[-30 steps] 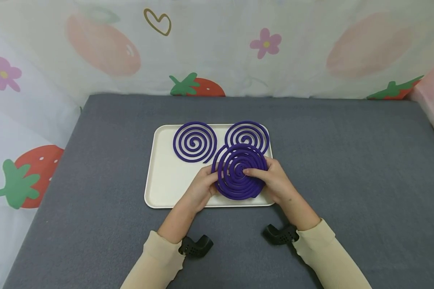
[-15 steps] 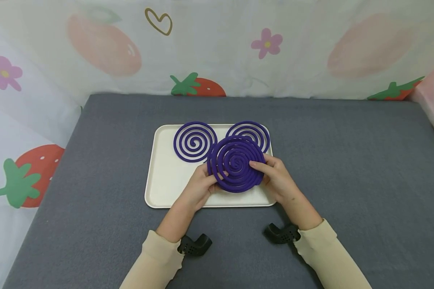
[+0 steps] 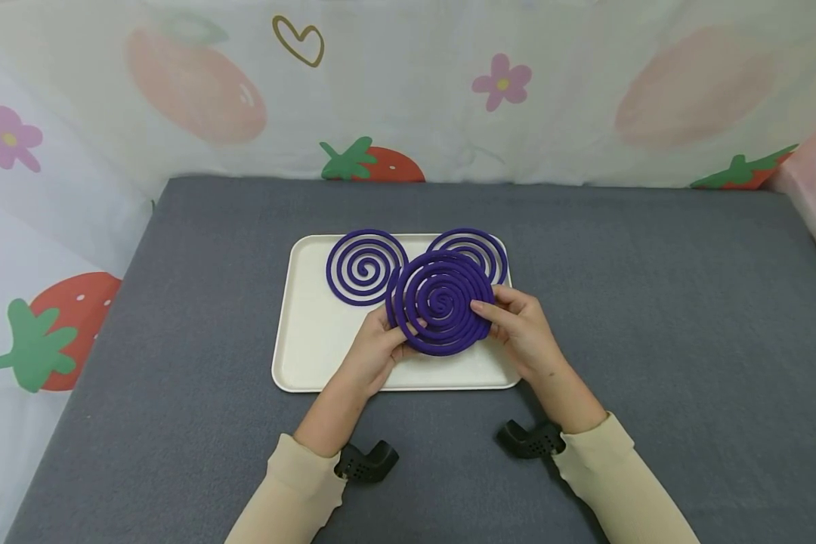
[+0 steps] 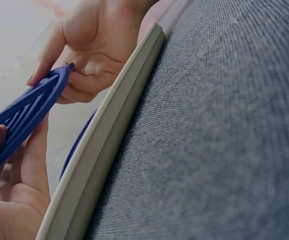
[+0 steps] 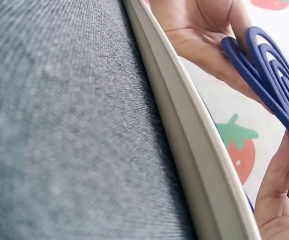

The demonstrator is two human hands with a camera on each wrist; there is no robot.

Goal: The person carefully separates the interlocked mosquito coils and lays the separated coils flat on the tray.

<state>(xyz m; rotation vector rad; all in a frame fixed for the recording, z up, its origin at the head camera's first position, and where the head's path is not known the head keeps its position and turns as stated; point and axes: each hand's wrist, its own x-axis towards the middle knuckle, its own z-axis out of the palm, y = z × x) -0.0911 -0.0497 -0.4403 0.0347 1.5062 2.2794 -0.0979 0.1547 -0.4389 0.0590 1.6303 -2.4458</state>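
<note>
Both hands hold a pair of purple mosquito coils above the right part of a cream tray. My left hand pinches their left side, its thumb over the outer rings. At the right edge, my right hand grips with the thumb on top and fingers beneath. The right wrist view shows the two coils spread apart near the left hand and meeting toward the right hand. Their far rim overlaps another coil in the head view.
One more single coil lies at the tray's back left, partly over its far rim. Grey cloth covers the table. A printed curtain stands along the back, and fabric hangs at the left.
The held coils have moved up and slightly left, away from me. The right thumb has shifted from near their centre toward the right edge. The coils on the tray stay put.
</note>
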